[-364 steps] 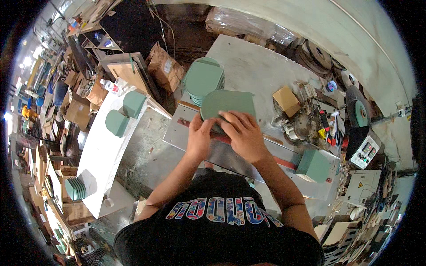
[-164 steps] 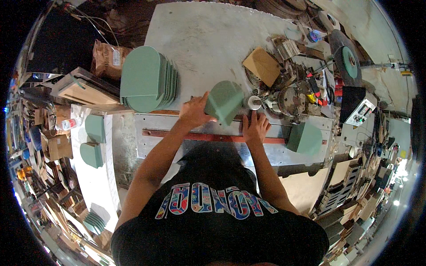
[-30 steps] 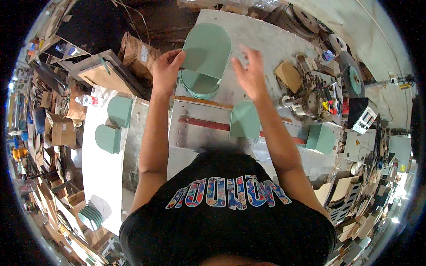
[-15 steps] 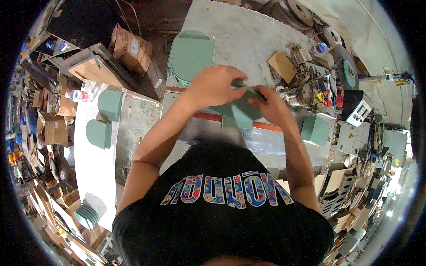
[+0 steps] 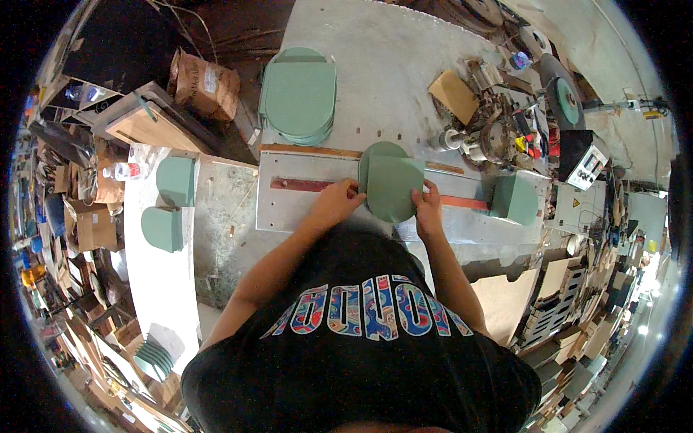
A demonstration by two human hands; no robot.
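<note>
Over the red strip [image 5: 465, 203], I hold a green panel [image 5: 395, 187], judged light, stiff and best taken by opposite edges, my right hand [image 5: 431, 211] pinching its right edge, my left hand [image 5: 337, 205] half-curled at its left, grip unclear.

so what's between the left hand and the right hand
In the head view, overlapping rounded green panels lie between the left hand and the right hand.

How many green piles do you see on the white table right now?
3: a far pile near the bottle, a middle pile just below it in the picture, and a fanned pile toward the table's lower end. Others may be hidden.
</note>
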